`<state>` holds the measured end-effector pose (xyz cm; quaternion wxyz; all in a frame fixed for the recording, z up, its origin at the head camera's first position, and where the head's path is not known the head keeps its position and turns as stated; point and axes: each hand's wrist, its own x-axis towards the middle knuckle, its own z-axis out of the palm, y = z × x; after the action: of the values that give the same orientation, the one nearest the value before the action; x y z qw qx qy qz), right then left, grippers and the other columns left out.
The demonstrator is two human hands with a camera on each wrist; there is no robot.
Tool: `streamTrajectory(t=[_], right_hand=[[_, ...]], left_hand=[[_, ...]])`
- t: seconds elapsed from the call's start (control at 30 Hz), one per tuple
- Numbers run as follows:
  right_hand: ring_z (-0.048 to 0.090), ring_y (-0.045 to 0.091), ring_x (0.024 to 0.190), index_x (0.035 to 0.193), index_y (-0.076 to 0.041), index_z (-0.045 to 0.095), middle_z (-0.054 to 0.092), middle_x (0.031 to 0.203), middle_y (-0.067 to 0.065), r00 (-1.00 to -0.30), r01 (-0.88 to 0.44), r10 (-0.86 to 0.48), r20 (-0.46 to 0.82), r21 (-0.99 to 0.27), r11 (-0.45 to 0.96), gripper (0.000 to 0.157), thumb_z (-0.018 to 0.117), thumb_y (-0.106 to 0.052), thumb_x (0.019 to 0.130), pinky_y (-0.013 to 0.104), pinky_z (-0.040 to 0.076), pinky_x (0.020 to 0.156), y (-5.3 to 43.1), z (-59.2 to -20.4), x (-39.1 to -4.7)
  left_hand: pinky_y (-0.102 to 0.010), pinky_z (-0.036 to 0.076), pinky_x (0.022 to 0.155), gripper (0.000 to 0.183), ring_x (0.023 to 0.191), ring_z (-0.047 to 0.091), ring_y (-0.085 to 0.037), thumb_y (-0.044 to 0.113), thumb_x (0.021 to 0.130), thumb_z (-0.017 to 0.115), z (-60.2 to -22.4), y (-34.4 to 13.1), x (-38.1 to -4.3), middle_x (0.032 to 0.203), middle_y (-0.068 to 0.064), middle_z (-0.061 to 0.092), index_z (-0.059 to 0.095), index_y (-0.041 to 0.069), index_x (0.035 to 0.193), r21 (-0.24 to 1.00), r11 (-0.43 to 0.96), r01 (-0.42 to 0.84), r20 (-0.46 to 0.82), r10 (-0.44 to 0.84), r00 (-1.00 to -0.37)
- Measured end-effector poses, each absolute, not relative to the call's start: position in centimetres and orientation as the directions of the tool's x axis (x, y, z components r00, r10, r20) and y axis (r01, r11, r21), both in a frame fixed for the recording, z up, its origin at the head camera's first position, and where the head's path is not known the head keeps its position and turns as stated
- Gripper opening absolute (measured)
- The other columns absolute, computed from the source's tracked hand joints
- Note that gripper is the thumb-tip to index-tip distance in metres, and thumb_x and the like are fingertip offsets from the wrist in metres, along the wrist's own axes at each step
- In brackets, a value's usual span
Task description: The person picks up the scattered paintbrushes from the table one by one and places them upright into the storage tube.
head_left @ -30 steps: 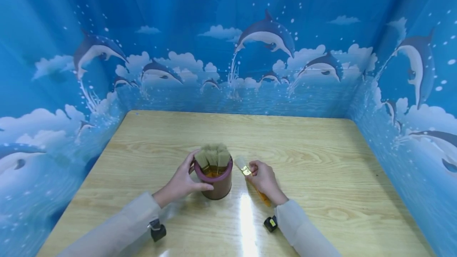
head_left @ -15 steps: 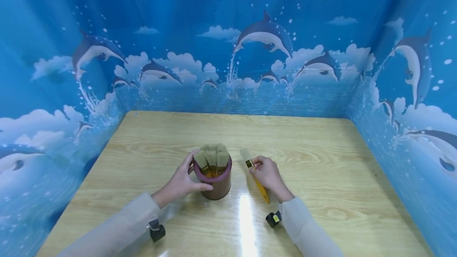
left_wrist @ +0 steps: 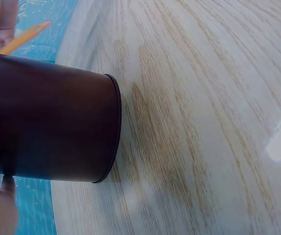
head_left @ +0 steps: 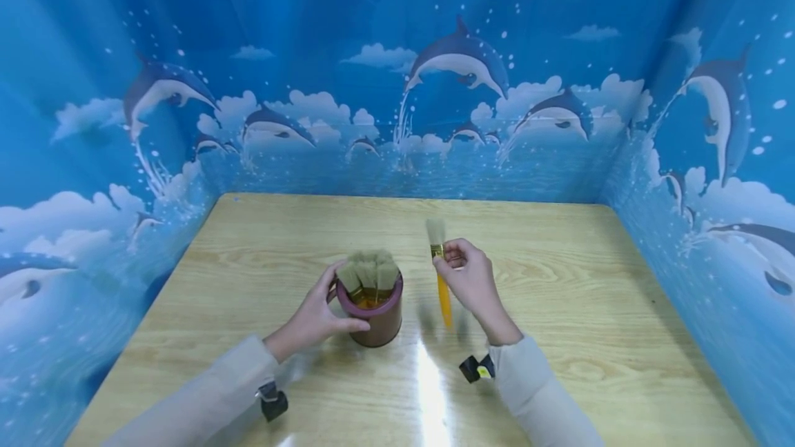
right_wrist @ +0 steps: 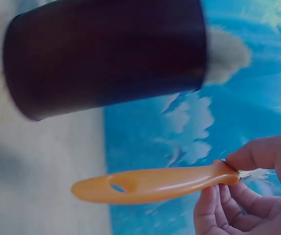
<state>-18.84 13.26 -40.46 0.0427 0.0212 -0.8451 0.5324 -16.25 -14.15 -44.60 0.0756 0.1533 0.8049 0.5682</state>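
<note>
A round brown holder (head_left: 385, 325) with a purplish rim stands on the table, packed with several paintbrushes (head_left: 370, 271), bristles up. My left hand (head_left: 315, 319) grips it from the left side, fingers behind and thumb in front. To its right, my right hand (head_left: 475, 280) pinches one paintbrush (head_left: 444, 299) near the metal band. That brush is raised off the table, nearly upright, bristles up and orange handle down. In the right wrist view the handle (right_wrist: 165, 185), with a hole near its end, is apart from the holder (right_wrist: 111, 54). The lower ends of the brushes inside are hidden.
The light wood-grain table (head_left: 559, 281) extends to both sides. Blue curtains (head_left: 348, 164) printed with dolphins enclose its back and sides. A bright light reflection lies on the table's front middle.
My right hand has lifted the paintbrush from low over the table and turned it from slanted to nearly upright. The left hand and the holder have stayed in place.
</note>
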Motion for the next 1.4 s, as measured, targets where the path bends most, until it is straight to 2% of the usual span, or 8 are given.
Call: streamTrajectory(t=[0.3,0.63,0.9,1.07,1.23,1.4], right_hand=[[0.061,0.022,0.088,0.109,-0.003,0.062,0.062,0.098,0.012,-0.978,-0.209,-0.049,0.205,-0.921,0.330,0.023,0.066,-0.015,0.090,0.029,0.058,0.074,12.4,-35.4,-17.9],[0.063,0.021,0.089,0.106,-0.003,0.062,0.063,0.099,0.012,-0.955,-0.295,-0.096,0.281,-0.932,0.211,0.022,0.069,-0.014,0.089,0.029,0.059,0.075,11.0,-32.2,-15.9],[0.065,0.017,0.088,0.101,-0.008,0.064,0.065,0.097,0.007,-0.931,-0.351,-0.163,0.326,-0.924,0.154,0.015,0.070,-0.012,0.087,0.029,0.060,0.074,8.8,-32.8,-15.4],[0.065,0.018,0.089,0.104,-0.008,0.065,0.066,0.099,0.007,-0.929,-0.339,-0.205,0.308,-0.931,0.135,0.019,0.071,-0.008,0.086,0.029,0.060,0.076,8.0,-33.9,-15.2],[0.066,0.020,0.090,0.106,-0.007,0.066,0.067,0.100,0.008,-0.930,-0.330,-0.228,0.289,-0.929,0.167,0.022,0.072,-0.007,0.085,0.032,0.060,0.076,7.6,-35.0,-15.2],[0.067,0.020,0.089,0.106,-0.007,0.066,0.067,0.099,0.009,-0.923,-0.340,-0.262,0.283,-0.917,0.209,0.022,0.072,-0.006,0.085,0.026,0.060,0.074,7.4,-35.9,-15.3]], left_hand=[[-0.045,0.029,0.114,0.109,0.137,0.035,-0.032,0.023,0.062,0.091,-44.7,-14.0,-16.3,0.149,-0.010,0.034,0.025,0.012,0.149,0.938,0.297,0.177,0.070,0.337,-0.939],[-0.046,0.029,0.114,0.109,0.137,0.035,-0.032,0.023,0.062,0.091,-44.6,-13.9,-16.4,0.150,-0.010,0.034,0.025,0.012,0.149,0.937,0.300,0.177,0.069,0.339,-0.938],[-0.048,0.031,0.113,0.103,0.135,0.037,-0.032,0.017,0.065,0.090,-44.8,-13.7,-16.5,0.148,-0.012,0.037,0.029,0.010,0.147,0.935,0.280,0.218,0.114,0.345,-0.932],[-0.048,0.032,0.113,0.100,0.134,0.039,-0.030,0.017,0.066,0.089,-45.0,-13.6,-16.6,0.146,-0.010,0.039,0.030,0.011,0.146,0.934,0.268,0.238,0.134,0.355,-0.925],[-0.048,0.034,0.112,0.099,0.132,0.040,-0.030,0.015,0.065,0.089,-45.2,-13.6,-16.7,0.145,-0.010,0.040,0.031,0.010,0.145,0.929,0.250,0.272,0.171,0.363,-0.916],[-0.048,0.033,0.112,0.099,0.134,0.038,-0.029,0.014,0.066,0.089,-45.0,-13.5,-16.6,0.146,-0.009,0.038,0.031,0.011,0.145,0.929,0.262,0.262,0.159,0.359,-0.920]])
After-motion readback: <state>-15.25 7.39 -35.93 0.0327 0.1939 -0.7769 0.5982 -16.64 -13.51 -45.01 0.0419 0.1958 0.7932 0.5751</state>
